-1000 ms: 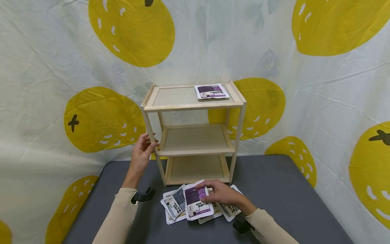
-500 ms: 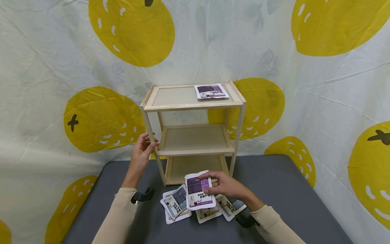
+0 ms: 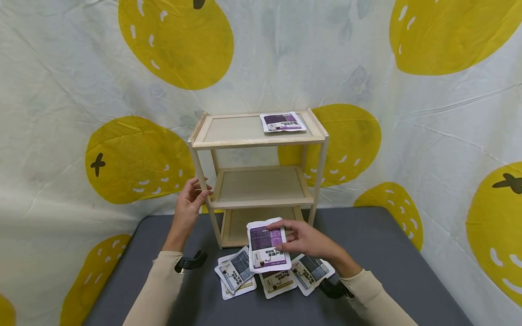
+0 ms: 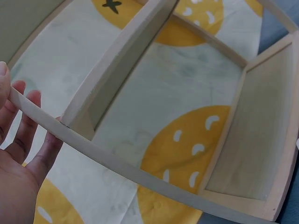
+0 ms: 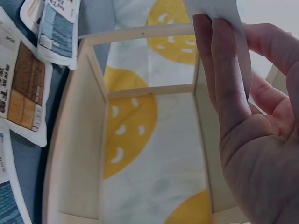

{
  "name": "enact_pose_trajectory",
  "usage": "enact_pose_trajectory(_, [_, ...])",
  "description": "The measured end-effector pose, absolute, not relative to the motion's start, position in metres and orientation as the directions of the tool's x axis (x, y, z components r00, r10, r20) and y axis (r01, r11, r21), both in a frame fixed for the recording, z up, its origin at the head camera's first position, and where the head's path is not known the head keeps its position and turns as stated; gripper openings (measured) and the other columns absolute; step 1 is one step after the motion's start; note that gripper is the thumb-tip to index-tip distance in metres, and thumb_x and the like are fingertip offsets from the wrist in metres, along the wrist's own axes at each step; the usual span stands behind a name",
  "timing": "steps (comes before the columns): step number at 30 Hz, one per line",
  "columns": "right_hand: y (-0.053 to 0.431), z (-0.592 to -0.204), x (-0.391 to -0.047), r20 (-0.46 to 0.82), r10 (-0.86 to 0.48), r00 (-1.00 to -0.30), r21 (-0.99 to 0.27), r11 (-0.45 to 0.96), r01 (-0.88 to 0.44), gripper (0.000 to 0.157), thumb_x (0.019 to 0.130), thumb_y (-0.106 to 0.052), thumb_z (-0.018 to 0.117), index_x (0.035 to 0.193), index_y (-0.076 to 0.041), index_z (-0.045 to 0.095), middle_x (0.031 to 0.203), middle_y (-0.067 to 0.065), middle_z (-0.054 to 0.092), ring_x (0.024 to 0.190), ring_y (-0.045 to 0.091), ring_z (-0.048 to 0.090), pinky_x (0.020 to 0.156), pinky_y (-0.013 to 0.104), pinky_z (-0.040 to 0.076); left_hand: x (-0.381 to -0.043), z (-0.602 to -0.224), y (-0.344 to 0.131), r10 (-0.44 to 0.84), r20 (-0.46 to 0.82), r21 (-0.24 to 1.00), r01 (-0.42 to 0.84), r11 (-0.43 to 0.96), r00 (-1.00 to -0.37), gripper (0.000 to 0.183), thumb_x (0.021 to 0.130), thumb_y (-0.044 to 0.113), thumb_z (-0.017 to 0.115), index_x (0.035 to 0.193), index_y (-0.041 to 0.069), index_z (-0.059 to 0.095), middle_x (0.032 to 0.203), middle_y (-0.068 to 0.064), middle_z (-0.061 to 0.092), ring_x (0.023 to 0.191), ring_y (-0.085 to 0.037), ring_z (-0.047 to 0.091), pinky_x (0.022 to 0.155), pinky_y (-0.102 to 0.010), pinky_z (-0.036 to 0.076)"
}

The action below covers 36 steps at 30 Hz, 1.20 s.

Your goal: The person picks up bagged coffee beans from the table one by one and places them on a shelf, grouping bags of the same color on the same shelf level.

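Observation:
A purple-and-white packet (image 3: 269,246) is pinched in my right hand (image 3: 307,242), raised above the other packets in front of the wooden shelf. In the right wrist view only the packet's pale edge and back (image 5: 217,9) show between thumb and fingers. My left hand (image 3: 191,199) grips the front left post of the three-tier wooden shelf (image 3: 253,204). In the left wrist view the thumb lies on one side of the post (image 4: 107,161) and the fingers on the other. Another purple packet (image 3: 283,122) lies at the right of the top tier.
On the grey table (image 3: 367,258), before the shelf, are a blue-grey packet (image 3: 236,270) over another at the left, a brown packet (image 3: 278,283) in the middle and a dark blue-grey packet (image 3: 311,274) at the right. A cloth with yellow fruit prints (image 3: 253,54) hangs behind.
My right hand has lifted the purple packet off the pile, up toward the shelf, uncovering more of the brown packet. The right-hand packet has shifted slightly right. My left hand has stayed on the post.

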State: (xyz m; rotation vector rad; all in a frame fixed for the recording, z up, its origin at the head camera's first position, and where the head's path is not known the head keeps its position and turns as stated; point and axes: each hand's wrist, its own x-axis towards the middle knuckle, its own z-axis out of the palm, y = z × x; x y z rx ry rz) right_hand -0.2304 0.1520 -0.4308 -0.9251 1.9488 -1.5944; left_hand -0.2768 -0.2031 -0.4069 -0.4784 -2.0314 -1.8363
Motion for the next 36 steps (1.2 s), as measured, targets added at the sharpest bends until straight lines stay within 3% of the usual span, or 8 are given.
enact_pose_trajectory(16, [0.153,-0.400,-0.226,0.100,-0.694,-0.713,-0.981,0.049,-0.186,0.054,0.095,-0.001,0.068,0.146,-0.003,0.050,0.123,0.028,0.065,0.100,0.033,0.073,0.077,0.044,0.062,-0.275,-0.406,-0.203,0.008,0.466,0.882,0.465,0.078,-0.885,0.039,0.102,0.007,0.059,0.140,0.003,0.051,0.117,-0.018,0.059,0.110,-0.038,0.061,0.090,-0.026,0.056])
enact_pose_trajectory(28, [0.151,-0.372,-0.223,0.161,-0.696,-0.700,-0.965,0.037,-0.259,0.053,0.096,-0.001,0.067,0.146,-0.004,0.049,0.126,0.028,0.060,0.100,0.034,0.073,0.077,0.045,0.062,-0.276,-0.407,-0.203,0.014,0.477,0.877,0.477,0.063,-0.879,0.039,0.102,0.007,0.060,0.139,0.002,0.051,0.115,-0.015,0.059,0.105,-0.027,0.063,0.089,-0.029,0.057])
enact_pose_trajectory(36, [0.151,-0.350,-0.224,0.200,-0.682,-0.704,-0.943,0.063,-0.328,0.054,0.096,-0.003,0.069,0.146,-0.008,0.051,0.124,0.026,0.061,0.097,0.034,0.073,0.076,0.045,0.062,-0.278,-0.408,-0.204,0.006,0.471,0.879,0.470,0.079,-0.882,0.039,0.101,0.008,0.060,0.139,0.003,0.051,0.116,-0.016,0.060,0.109,-0.041,0.061,0.091,-0.031,0.057])
